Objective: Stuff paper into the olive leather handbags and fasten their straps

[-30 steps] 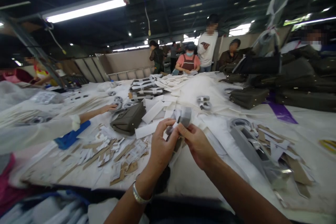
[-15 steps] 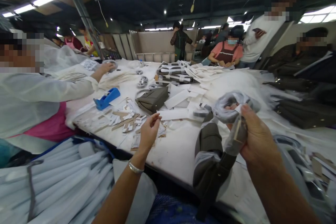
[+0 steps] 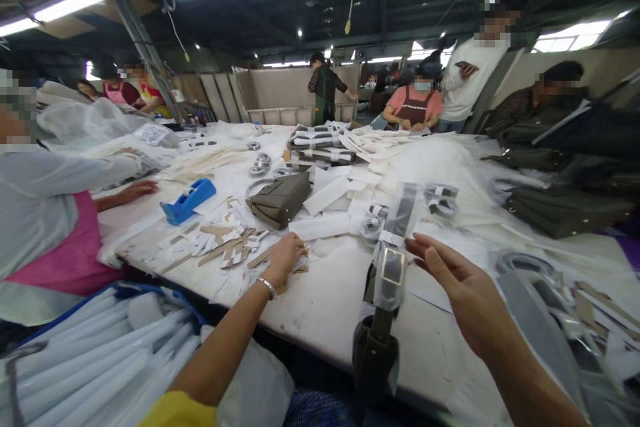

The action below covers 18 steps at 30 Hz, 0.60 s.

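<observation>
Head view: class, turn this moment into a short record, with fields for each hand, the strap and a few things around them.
left hand: down at the scraps; grip unclear
right hand: open, beside the strap; contact unclear
strap: dark, clear-wrapped, white band around it
bag: on the table, beyond the left hand
dispenser: blue, left of the bag
co-worker's hand: left of the dispenser

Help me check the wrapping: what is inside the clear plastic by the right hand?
Through the clear plastic, a golden rectangular frame shows on a dark strap. Whatever lies beneath the white band near the right hand is covered.
</observation>
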Motion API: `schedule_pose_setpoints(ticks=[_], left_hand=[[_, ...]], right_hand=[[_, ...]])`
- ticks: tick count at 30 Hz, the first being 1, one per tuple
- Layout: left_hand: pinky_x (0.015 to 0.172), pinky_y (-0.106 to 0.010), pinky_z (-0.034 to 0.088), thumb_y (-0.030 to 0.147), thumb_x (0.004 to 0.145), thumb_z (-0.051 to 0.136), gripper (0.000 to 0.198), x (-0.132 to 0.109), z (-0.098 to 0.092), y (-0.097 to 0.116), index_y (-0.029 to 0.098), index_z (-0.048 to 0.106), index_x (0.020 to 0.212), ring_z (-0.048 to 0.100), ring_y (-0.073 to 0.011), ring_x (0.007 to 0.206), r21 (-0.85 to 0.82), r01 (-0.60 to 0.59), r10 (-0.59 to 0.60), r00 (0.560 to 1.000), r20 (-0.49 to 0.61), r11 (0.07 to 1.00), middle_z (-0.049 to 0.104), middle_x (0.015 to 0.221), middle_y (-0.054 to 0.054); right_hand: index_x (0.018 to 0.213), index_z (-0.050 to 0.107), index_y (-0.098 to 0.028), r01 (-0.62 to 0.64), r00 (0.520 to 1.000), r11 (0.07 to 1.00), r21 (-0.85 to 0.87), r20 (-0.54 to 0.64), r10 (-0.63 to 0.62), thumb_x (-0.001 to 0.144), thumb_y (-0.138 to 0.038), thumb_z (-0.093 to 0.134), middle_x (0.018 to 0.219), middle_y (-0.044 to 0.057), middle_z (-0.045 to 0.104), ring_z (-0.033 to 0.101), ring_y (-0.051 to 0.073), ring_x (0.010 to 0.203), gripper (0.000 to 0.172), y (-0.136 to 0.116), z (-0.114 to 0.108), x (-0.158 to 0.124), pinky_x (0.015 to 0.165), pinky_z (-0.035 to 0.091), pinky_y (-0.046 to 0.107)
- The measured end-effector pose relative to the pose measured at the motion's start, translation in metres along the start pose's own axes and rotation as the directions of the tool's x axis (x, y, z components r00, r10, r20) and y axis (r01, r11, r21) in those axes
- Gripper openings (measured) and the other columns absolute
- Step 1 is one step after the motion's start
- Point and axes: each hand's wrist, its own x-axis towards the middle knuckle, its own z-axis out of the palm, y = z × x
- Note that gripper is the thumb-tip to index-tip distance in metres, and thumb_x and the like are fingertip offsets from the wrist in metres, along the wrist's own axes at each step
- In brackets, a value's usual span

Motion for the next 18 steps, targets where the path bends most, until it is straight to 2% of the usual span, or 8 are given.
schedule_pose_setpoints(ticks=[3,6,9,12,18], left_hand=[[0.082,-0.036,0.046,0.035,0.075,0.070,0.018,0.016,-0.012,0.007,0.018,0.073,0.071,0.062,-0.0250,0.086,-0.050,0.027,-0.027,1.000,-0.008,0.998,0.069,0.086,-0.008],[0.078,-0.035,0.048,0.043,0.077,0.065,0.028,0.034,-0.035,0.023,0.017,0.075,0.080,0.063,-0.0231,0.081,-0.147,0.053,-0.053,0.999,0.003,0.988,0.071,0.083,-0.007],[0.075,-0.032,0.051,0.053,0.079,0.062,0.040,0.050,-0.062,0.049,0.016,0.074,0.088,0.065,-0.0211,0.080,-0.277,0.047,-0.035,0.998,0.048,0.960,0.072,0.081,-0.006],[0.073,-0.031,0.054,0.059,0.079,0.061,0.049,0.062,-0.084,0.075,0.014,0.072,0.095,0.066,-0.0195,0.076,-0.384,0.036,-0.011,0.998,0.068,0.923,0.072,0.081,-0.006],[0.077,-0.030,0.054,0.059,0.072,0.071,0.046,0.078,-0.107,0.114,0.016,0.072,0.086,0.065,-0.0169,0.074,-0.471,-0.060,0.080,0.997,0.023,0.880,0.070,0.078,-0.004]], right_hand=[[0.113,0.072,-0.028,0.077,0.995,0.969,-0.235,-0.044,-0.090,0.083,-0.056,0.065,0.117,0.005,0.071,0.065,0.028,0.110,0.042,-0.002,-0.013,-0.007,0.106,0.046,0.048],[0.108,0.073,-0.029,0.230,0.969,0.914,-0.334,-0.013,-0.248,0.087,-0.052,0.062,0.116,0.003,0.071,0.066,0.026,0.109,0.033,-0.012,-0.015,-0.012,0.103,0.049,0.043],[0.106,0.074,-0.029,0.368,0.924,0.855,-0.365,0.045,-0.379,0.090,-0.046,0.060,0.113,0.002,0.072,0.067,0.023,0.105,0.027,-0.028,-0.009,-0.011,0.098,0.052,0.036],[0.108,0.073,-0.029,0.444,0.894,0.823,-0.355,0.112,-0.434,0.090,-0.041,0.061,0.112,0.001,0.073,0.067,0.021,0.104,0.024,-0.048,-0.001,0.000,0.093,0.054,0.031],[0.106,0.074,-0.026,0.577,0.814,0.761,-0.298,0.295,-0.501,0.090,-0.028,0.061,0.109,0.001,0.073,0.069,0.017,0.092,0.021,-0.086,0.022,0.043,0.082,0.056,0.025]])
